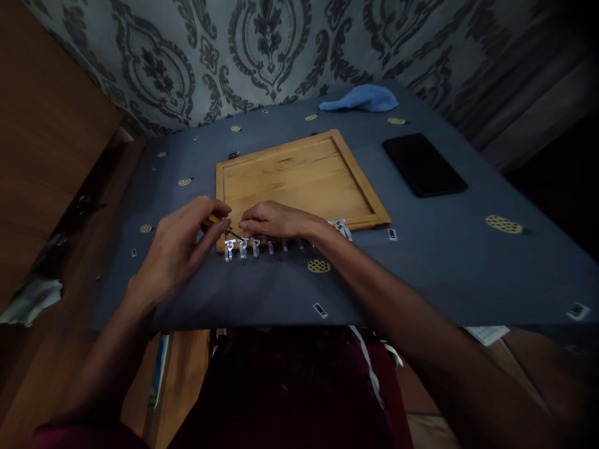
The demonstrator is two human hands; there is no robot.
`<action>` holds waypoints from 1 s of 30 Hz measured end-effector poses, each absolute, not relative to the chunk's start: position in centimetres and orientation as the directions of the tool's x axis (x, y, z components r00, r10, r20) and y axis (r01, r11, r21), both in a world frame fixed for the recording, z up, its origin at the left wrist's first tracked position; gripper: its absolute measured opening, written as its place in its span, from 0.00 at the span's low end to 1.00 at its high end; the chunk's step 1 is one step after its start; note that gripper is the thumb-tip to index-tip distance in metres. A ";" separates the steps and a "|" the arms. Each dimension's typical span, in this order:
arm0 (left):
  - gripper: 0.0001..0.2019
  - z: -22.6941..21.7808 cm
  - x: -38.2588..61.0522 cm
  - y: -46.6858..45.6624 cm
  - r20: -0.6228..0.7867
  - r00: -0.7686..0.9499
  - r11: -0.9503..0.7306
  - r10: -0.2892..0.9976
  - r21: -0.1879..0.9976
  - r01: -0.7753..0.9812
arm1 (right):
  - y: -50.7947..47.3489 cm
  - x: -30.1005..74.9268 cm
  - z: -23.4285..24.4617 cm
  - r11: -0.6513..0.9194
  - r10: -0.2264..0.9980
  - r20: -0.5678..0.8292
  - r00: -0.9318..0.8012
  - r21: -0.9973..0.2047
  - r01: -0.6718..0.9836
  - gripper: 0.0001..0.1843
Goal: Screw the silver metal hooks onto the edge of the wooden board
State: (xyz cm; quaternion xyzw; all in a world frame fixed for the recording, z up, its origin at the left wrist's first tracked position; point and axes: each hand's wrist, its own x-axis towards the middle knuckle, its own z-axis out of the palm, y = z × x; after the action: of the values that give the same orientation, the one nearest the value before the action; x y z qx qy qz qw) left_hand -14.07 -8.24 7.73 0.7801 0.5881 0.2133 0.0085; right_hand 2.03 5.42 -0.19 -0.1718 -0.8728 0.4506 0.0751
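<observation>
A framed wooden board (pixel 290 181) lies flat on the table. Along its near edge runs a metal hook rail (pixel 243 247) with several curved hooks hanging over the side. My left hand (pixel 182 234) is closed around a small screwdriver with a yellow handle (pixel 213 219); its thin shaft reaches down to the rail near the left corner. My right hand (pixel 276 219) rests over the rail just right of the tool tip, fingers curled and pressed down on it. The hand and wrist hide part of the rail's middle.
A black tablet-like slab (pixel 423 165) lies to the right of the board. At the back of the table is a crumpled blue cloth (pixel 362 98). A grey patterned tablecloth (pixel 444 262) covers the table. A patterned curtain (pixel 266 50) hangs behind, and wooden furniture (pixel 47 125) stands left.
</observation>
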 end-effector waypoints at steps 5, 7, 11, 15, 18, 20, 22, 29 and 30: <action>0.13 8.5 -14.6 -8.4 0.214 0.300 -0.359 0.930 0.346 0.867 | 5.6 2.0 -0.4 0.550 0.373 -0.011 -0.928 -0.803 0.230 0.15; 0.13 8.7 -15.0 -8.4 0.191 0.319 -0.368 0.928 0.358 0.858 | 5.6 2.0 -0.3 0.551 0.374 -0.016 -0.927 -0.800 0.236 0.15; 0.12 8.7 -15.6 -8.4 0.174 0.295 -0.339 0.940 0.364 0.867 | 5.5 2.1 -0.1 0.530 0.366 -0.024 -0.930 -0.817 0.229 0.15; 0.10 8.3 -15.6 -8.2 0.208 0.258 -0.319 0.943 0.351 0.880 | 5.5 2.1 0.0 0.524 0.360 -0.032 -0.932 -0.820 0.231 0.14; 0.09 7.9 -15.5 -7.9 0.257 0.233 -0.312 0.938 0.332 0.890 | 5.5 2.2 0.1 0.539 0.360 -0.033 -0.932 -0.808 0.237 0.14; 0.10 7.7 -15.4 -7.7 0.285 0.209 -0.299 0.935 0.322 0.898 | 5.5 2.2 0.1 0.552 0.360 -0.035 -0.932 -0.797 0.243 0.14; 0.10 7.6 -15.4 -7.5 0.296 0.196 -0.288 0.935 0.310 0.906 | 5.5 2.2 0.1 0.557 0.357 -0.035 -0.934 -0.794 0.243 0.15; 0.10 7.5 -15.4 -7.7 0.297 0.159 -0.253 0.941 0.309 0.917 | 5.3 2.3 0.3 0.548 0.376 -0.055 -0.925 -0.792 0.270 0.14; 0.10 7.6 -15.4 -7.8 0.304 0.142 -0.244 0.942 0.329 0.912 | 5.3 2.3 0.4 0.546 0.375 -0.058 -0.925 -0.793 0.271 0.14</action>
State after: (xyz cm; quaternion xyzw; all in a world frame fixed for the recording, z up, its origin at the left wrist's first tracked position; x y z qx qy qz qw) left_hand -15.38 -7.78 7.59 0.7549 0.6140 0.2281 0.0327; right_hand 2.28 5.29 0.36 -0.1843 -0.8771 0.4396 0.0593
